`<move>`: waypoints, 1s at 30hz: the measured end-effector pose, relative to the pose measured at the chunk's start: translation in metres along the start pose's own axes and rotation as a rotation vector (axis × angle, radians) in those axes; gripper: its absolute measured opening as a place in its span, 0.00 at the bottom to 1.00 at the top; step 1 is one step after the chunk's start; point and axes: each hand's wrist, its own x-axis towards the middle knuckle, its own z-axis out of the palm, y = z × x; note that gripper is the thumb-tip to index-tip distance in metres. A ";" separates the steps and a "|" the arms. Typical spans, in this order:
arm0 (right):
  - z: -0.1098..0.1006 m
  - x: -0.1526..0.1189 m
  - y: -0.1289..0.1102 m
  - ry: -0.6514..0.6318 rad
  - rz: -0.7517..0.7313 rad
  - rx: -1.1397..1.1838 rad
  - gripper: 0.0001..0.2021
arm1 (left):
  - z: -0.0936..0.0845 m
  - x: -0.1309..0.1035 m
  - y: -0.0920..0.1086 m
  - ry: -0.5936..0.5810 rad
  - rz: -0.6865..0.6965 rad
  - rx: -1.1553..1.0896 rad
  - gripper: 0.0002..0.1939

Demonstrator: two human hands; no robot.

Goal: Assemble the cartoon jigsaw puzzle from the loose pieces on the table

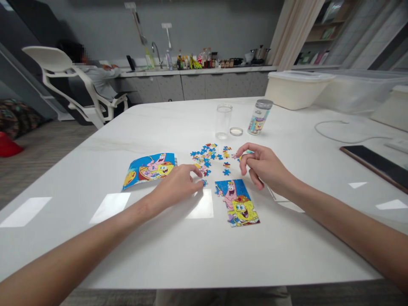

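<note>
My left hand (180,185) rests low over the table, thumb and index finger apart. A small blue puzzle piece (205,183) lies at the tip of its thumb; whether they touch is hard to tell. Above the right side of the loose pieces hovers my right hand (263,165), fingers loosely bent and spread, nothing visible in them. Between the hands and nearer to me lies a partly joined cartoon puzzle (240,206), its left edge uneven. Loose puzzle pieces (207,155) form a pile beyond it. A curled picture sheet (149,170) with the same cartoon lies left of the pile.
Behind the pieces stand a clear jar (223,123), its lid (236,131) and a capped cartoon canister (259,117). To the right are a phone (376,163), a cable (334,135) and plastic bins (296,89). A person (102,80) sits at the far counter.
</note>
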 end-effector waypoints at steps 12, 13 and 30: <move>-0.025 0.017 0.017 0.008 -0.464 -0.804 0.08 | 0.010 -0.001 -0.009 0.076 0.181 0.164 0.13; -0.026 0.018 0.020 -0.045 -0.501 -0.861 0.09 | 0.011 -0.001 -0.009 0.071 0.199 0.187 0.13; -0.028 0.025 0.032 -0.081 -0.551 -0.893 0.08 | 0.019 -0.001 -0.005 0.083 0.362 0.519 0.14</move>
